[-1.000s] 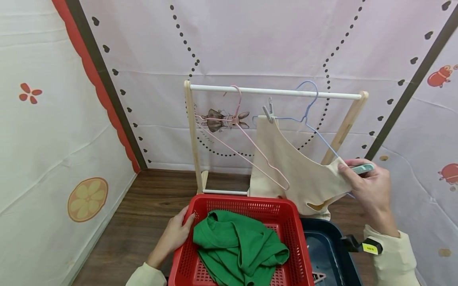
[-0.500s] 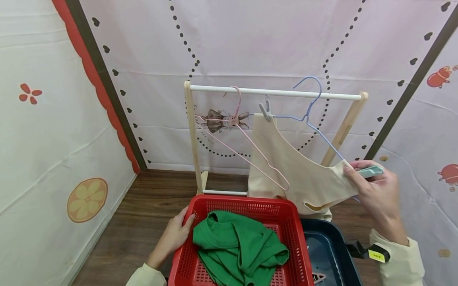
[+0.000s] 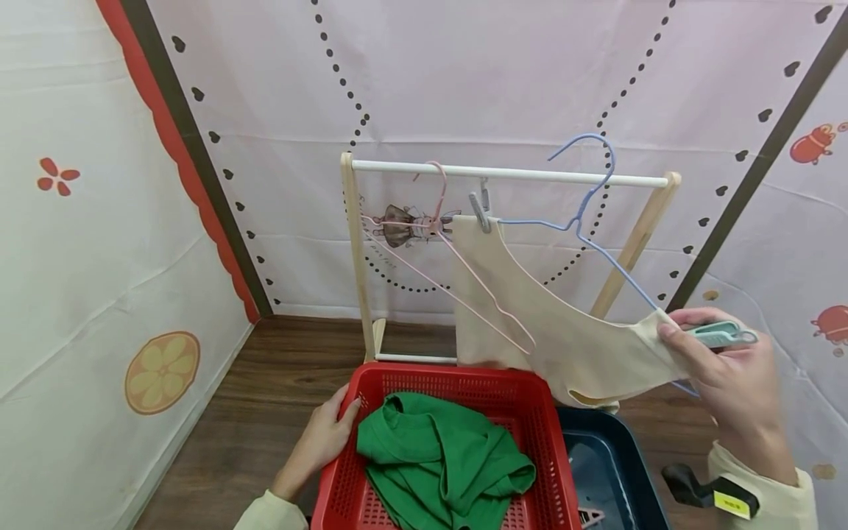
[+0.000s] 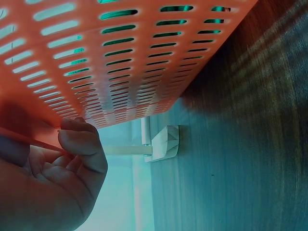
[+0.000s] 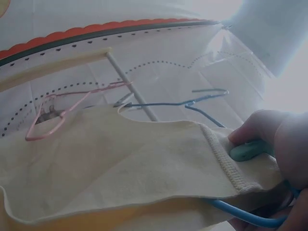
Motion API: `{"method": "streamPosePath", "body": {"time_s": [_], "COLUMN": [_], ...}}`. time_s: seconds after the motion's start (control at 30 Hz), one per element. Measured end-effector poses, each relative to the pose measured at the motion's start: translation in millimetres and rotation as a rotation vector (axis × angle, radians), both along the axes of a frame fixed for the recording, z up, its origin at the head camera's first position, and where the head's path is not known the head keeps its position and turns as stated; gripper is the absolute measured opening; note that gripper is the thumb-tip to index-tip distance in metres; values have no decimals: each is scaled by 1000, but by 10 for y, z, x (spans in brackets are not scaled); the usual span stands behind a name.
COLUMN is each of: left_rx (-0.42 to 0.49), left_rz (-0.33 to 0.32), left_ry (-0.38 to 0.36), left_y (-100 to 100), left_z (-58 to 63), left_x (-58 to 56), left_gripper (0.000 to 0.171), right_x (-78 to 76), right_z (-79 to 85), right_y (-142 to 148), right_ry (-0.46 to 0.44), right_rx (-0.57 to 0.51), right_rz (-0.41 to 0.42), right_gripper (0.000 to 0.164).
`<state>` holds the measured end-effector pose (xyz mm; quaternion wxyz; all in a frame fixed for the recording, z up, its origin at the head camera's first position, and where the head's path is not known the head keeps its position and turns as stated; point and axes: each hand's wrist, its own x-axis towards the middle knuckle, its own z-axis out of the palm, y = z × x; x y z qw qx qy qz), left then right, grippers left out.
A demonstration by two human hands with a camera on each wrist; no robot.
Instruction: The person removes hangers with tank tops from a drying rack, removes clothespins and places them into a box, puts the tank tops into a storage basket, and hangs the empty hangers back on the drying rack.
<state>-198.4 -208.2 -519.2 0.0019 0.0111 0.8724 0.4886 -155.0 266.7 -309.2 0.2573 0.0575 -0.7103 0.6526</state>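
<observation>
Pale printed curtains close in this little corner, with a dark wooden floor under a small wooden drying rack (image 3: 510,174). Her right hand (image 3: 729,368) is out to the right of the rack, fingers pinched round a teal clothes peg (image 3: 718,336) together with the corner of a cream garment (image 3: 556,324) and the low end of a blue hanger (image 3: 596,221). The garment stretches from that hand up and leftward to a grey peg (image 3: 478,206) holding its other corner. The hanger's hook looks raised off the rail, though I cannot say for sure. The left hand (image 3: 324,434), down close to the body, grips the near-left rim of the red basket (image 3: 457,379), which holds a green garment (image 3: 444,456). To do this well, I'd say keep the fabric taut over the hanger arm, seat the peg squarely over both hem and wire, and only then let the pinch go. A pink hanger (image 3: 444,243) hangs left of the cream cloth; a dark blue tub (image 3: 609,456) sits below the right hand.
</observation>
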Motion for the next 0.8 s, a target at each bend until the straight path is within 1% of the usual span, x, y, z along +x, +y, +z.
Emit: {"method": "streamPosePath", "body": {"time_s": [0.07, 0.13, 0.23, 0.37, 0.6, 0.7, 0.8], "left_rx": [8, 11, 7, -5, -16, -7, 8], "left_rz": [-2, -1, 0, 5, 9, 8, 5], "left_ry": [-3, -3, 1, 6, 21, 16, 4], "left_y": [4, 8, 12, 14, 10, 10, 9], "left_z": [5, 9, 11, 7, 11, 15, 12], "left_x": [7, 12, 13, 9, 15, 17, 16], "left_gripper": [46, 45, 45, 46, 44, 45, 46], "right_x": [38, 76, 126, 173, 223, 246, 276], "right_z": [19, 34, 53, 79, 116, 124, 137], "right_y": [12, 23, 39, 57, 82, 94, 116], "right_ry": [14, 35, 61, 59, 77, 75, 56], "right_rx": [-28, -76, -120, -172, -192, -223, -222], "right_rz": [10, 36, 74, 122, 158, 204, 233], "right_gripper": [15, 16, 18, 18, 18, 21, 24]}}
